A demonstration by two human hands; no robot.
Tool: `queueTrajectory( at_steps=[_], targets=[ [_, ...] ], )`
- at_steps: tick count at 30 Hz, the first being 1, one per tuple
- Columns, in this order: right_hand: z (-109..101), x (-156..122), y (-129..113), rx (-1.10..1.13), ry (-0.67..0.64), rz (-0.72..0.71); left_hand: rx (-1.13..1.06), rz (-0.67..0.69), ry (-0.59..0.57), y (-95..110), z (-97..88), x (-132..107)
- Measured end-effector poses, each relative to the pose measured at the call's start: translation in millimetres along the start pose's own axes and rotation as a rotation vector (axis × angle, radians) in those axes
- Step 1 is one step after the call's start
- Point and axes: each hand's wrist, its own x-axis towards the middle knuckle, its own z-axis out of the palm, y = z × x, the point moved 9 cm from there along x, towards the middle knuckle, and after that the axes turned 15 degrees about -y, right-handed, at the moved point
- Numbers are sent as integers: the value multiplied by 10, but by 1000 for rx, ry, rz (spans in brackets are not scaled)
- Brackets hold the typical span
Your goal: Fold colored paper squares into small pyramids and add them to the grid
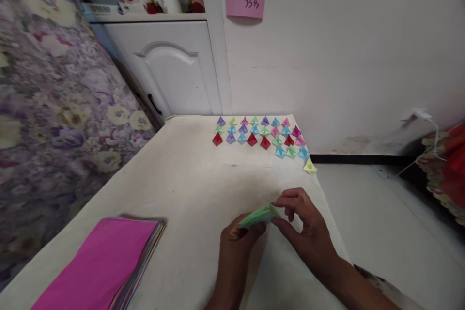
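A light green folded paper [259, 216] is held up over the near part of the table. My left hand [240, 240] grips it from below, thumb in front and the other fingers partly hidden behind. At its right end, the thumb and index finger of my right hand [305, 225] pinch the edge, while the remaining fingers curl above. Beyond my hands, rows of small folded paper pieces in several colours sit along the table's far edge, among them a red piece [265, 142] and a pale yellow piece [310, 166].
A stack of coloured paper with a magenta sheet on top [105, 256] lies at the left on the cloth-covered table [163, 179]. A white cabinet [163, 68] and a wall stand behind. Floral fabric [54, 106] hangs at the left. Floor tiles [370, 203] show at the right.
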Motion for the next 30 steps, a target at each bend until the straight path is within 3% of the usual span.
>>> queueTrajectory(
  at_steps=[16, 24, 30],
  targets=[
    [60, -5, 4, 24, -43, 23, 9, 5, -7, 16, 38, 4],
    [110, 9, 4, 14, -74, -17, -65, -71, 25, -80, 28, -18],
    [144, 18, 18, -86, -112, -33, -76, -149, -58, -198, 50, -5]
  ],
)
